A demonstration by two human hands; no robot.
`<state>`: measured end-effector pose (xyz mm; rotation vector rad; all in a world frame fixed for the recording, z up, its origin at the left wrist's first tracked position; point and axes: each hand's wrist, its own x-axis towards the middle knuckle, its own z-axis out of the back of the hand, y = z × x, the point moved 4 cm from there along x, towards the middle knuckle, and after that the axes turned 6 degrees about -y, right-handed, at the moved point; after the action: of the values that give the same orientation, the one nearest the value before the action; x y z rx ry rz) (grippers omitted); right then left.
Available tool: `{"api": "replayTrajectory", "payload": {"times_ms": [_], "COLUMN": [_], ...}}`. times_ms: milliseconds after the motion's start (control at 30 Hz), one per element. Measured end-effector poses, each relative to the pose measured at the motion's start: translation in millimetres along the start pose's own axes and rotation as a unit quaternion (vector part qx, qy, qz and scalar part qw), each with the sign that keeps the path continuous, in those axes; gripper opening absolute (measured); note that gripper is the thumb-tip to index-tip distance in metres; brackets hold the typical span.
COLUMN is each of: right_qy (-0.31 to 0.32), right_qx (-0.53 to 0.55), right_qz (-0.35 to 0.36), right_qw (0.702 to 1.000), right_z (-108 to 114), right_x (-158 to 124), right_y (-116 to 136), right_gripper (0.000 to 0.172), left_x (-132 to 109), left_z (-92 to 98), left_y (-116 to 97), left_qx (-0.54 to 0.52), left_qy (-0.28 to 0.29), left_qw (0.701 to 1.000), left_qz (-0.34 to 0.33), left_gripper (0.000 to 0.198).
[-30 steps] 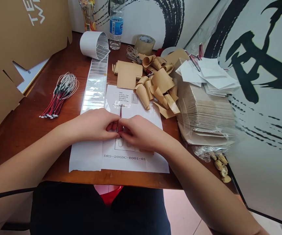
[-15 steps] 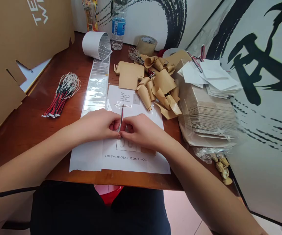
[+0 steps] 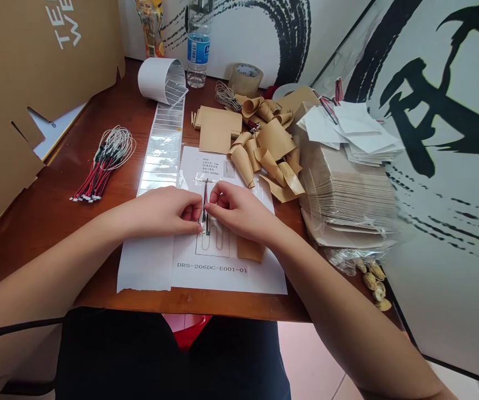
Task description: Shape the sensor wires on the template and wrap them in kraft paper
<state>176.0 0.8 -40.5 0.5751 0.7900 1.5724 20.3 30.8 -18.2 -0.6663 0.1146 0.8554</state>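
Left hand (image 3: 162, 212) and right hand (image 3: 239, 211) low over a printed sheet (image 3: 222, 280) on a wooden table (image 3: 43, 222), knuckles nearly meeting at the sheet's middle, forearms coming in from the near edge on either side. Between the 2 hands, 1 thin red-and-black wire pair (image 3: 205, 194), long axis running almost straight away from the body, a small connector (image 3: 207, 233) at the near end, over a drawn outline on the sheet; contact with the paper not clear.

Neither hand clearly nearer the wire pair. Left fingers (image 3: 191, 214) curled and closed, tips at its lower stretch from the left side; right fingers (image 3: 218, 201) closed in from the right, forefinger tip against it a little higher up. Any real grip hidden behind the fingers, so no telling whether either hand holds it or only touches it.

Just beyond the far end of the wire pair, a clear film (image 3: 197, 178) on the sheet; beside the right wrist, a brown paper square (image 3: 250, 249). Farther off, brown paper cones (image 3: 243, 165) and a reflective strip (image 3: 162, 150) leading back to its roll (image 3: 162, 80). On the left, a bundle of wires (image 3: 106, 164); on the right, a stack of kraft sleeves (image 3: 347, 194) under white slips (image 3: 351, 130).
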Motion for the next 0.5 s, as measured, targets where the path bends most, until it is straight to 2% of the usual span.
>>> {"api": "replayTrajectory", "payload": {"times_ms": [100, 233, 500], "right_qy": [-0.004, -0.017, 0.003], "right_qx": [0.002, 0.023, 0.158], "right_qz": [-0.006, -0.029, -0.137], "right_qw": [1.000, 0.999, 0.978], "right_z": [0.5, 1.8, 2.8], "right_x": [0.1, -0.3, -2.1], "right_y": [0.7, -0.1, -5.7], "right_gripper": [0.013, 0.016, 0.023], "left_x": [0.2, 2.5, 7.4], "left_z": [-0.6, -3.1, -7.5], "left_y": [0.5, 1.1, 2.9], "left_qx": [-0.022, 0.020, 0.030], "left_qy": [-0.002, -0.046, -0.088], "left_qw": [1.000, 0.999, 0.994], "left_qz": [0.004, 0.021, 0.054], "left_gripper": [0.020, 0.029, 0.022]}}
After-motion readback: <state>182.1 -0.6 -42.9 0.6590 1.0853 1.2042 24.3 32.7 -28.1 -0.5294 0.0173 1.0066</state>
